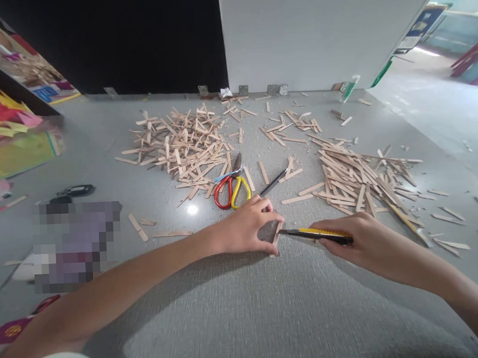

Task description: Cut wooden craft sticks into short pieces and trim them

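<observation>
Between the thumb and fingers of my left hand [251, 226] a short wooden craft stick [278, 235] is pinched against the grey tabletop [245, 310]. My right hand [360, 234] is closed around a yellow and black utility knife [324, 234]. The knife's dark blade touches or nearly touches the stick around its middle. Just beyond my left hand lies a dark pencil-like rod [274, 183]. Scissors [232, 190] with one red and one yellow handle rest beside it, blades pointing away from me.
A heap of cut sticks [186, 144] covers the back left, and a pile of longer sticks [353, 174] lies at the right. Beyond stands a black and white panel [296, 39] with metal hinges. Keys [75, 191] and a blurred-out item [83, 238] are on the left.
</observation>
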The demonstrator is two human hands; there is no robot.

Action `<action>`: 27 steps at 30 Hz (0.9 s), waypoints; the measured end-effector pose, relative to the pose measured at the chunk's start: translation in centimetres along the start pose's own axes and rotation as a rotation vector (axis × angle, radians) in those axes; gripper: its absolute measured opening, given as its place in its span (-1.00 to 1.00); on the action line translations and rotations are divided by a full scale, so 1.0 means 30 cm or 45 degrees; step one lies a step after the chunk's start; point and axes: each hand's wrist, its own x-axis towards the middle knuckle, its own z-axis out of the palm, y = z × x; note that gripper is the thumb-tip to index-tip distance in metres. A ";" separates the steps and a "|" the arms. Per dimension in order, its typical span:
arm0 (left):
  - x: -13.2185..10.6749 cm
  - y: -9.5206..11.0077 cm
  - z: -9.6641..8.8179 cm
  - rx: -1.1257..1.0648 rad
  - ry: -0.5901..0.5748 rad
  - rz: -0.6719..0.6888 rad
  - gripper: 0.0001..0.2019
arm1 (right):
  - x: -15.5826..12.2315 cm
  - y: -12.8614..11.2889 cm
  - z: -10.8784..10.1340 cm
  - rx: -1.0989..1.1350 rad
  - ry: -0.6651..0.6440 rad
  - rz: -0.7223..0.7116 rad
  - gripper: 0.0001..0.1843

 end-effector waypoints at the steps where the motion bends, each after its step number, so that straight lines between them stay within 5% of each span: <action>1: 0.000 -0.001 0.000 0.001 0.002 0.000 -0.34 | 0.000 0.000 0.000 -0.001 -0.007 0.003 -0.64; 17: -0.002 0.012 -0.007 0.014 -0.002 -0.026 -0.35 | -0.019 -0.015 0.018 -0.106 -0.048 -0.019 -0.67; 24: -0.005 0.026 -0.003 0.078 0.051 -0.115 -0.32 | -0.027 -0.119 0.054 -0.703 0.035 -0.059 -0.78; 27: -0.003 0.032 -0.005 0.090 0.033 -0.166 -0.30 | 0.014 -0.209 0.038 -0.946 -0.093 -0.047 -0.77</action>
